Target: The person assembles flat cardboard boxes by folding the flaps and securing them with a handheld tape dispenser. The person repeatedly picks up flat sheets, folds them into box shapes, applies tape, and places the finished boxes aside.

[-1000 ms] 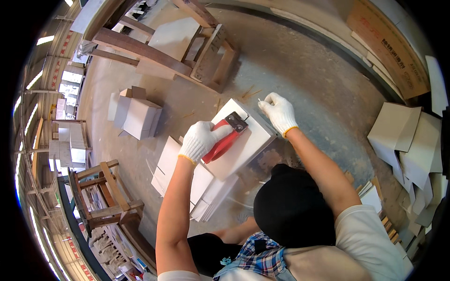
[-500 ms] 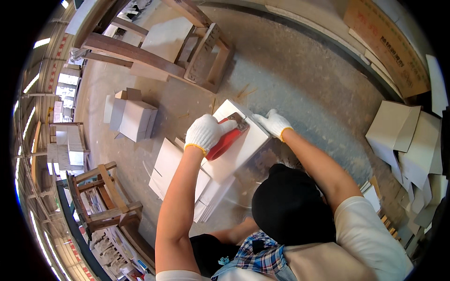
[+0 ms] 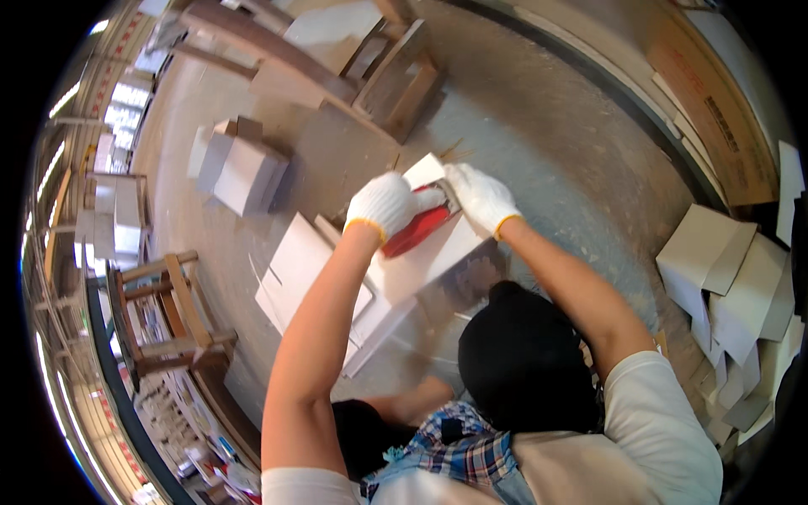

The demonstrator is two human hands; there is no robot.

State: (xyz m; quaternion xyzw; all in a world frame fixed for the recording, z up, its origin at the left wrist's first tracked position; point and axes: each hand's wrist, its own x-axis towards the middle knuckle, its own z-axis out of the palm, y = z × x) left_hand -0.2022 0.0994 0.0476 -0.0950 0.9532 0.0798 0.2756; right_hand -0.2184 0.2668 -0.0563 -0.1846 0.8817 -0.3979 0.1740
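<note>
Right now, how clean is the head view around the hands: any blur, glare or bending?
Head view: left hand and right hand slightly motion-blurred on the white box; the red tool is soft; daylight washes out stacked boxes; edges bend toward the black fisheye rim.

Wooden stool (image 3: 172, 316), folded cartons (image 3: 741, 295), white boxes (image 3: 240, 168)

Two hands in white knitted gloves are in view, the left hand (image 3: 383, 204) and the right hand (image 3: 481, 195), with one red handheld tool (image 3: 418, 229) between them. One wooden chair frame (image 3: 172, 313) stands at left. Three white cardboard boxes (image 3: 244, 172) stand together on the floor.
</note>
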